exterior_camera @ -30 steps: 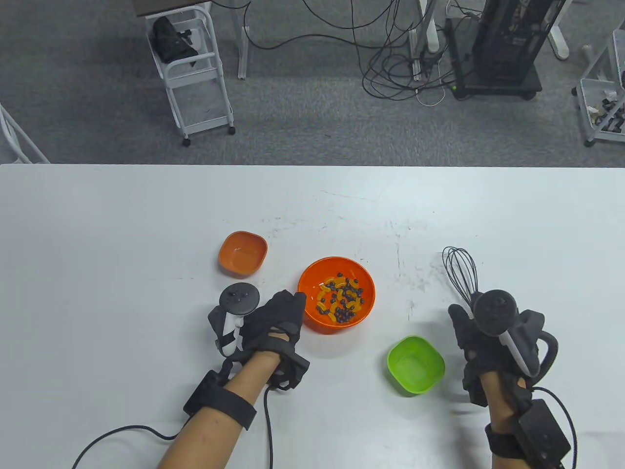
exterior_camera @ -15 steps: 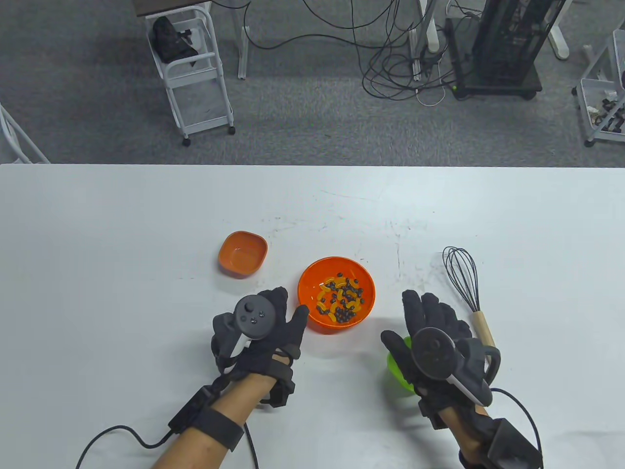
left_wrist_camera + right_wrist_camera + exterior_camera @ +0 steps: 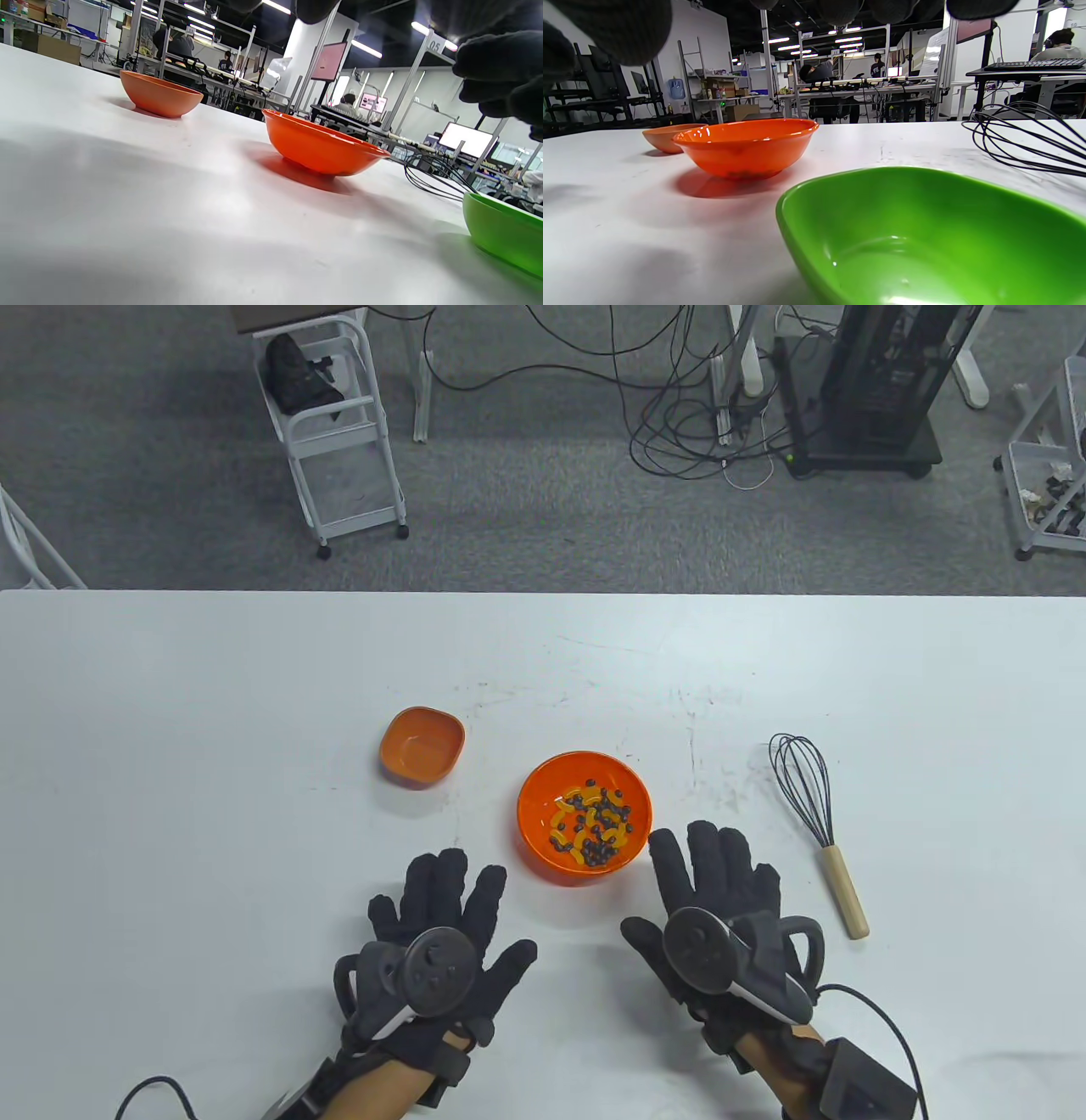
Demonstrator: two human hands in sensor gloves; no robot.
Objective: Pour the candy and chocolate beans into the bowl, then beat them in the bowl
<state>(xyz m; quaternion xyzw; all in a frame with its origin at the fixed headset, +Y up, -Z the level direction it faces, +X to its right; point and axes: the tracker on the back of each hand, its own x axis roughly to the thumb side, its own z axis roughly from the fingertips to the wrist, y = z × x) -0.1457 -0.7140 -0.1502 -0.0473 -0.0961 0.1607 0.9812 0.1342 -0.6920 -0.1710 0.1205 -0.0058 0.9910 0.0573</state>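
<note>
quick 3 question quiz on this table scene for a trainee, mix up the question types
1. True or false: the whisk is held by the right hand.
2. Which holds the sweets? A small orange bowl; B large orange bowl; C green bowl.
3. Fill in: the left hand has its fingers ____.

Key: 1 false, it lies on the table; 2 B; 3 spread.

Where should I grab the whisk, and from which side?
Take the whisk by its wooden handle, coming in with the right hand from its left. It lies flat, handle end nearest you, wires pointing away; the handle is the solid, bare part.
</note>
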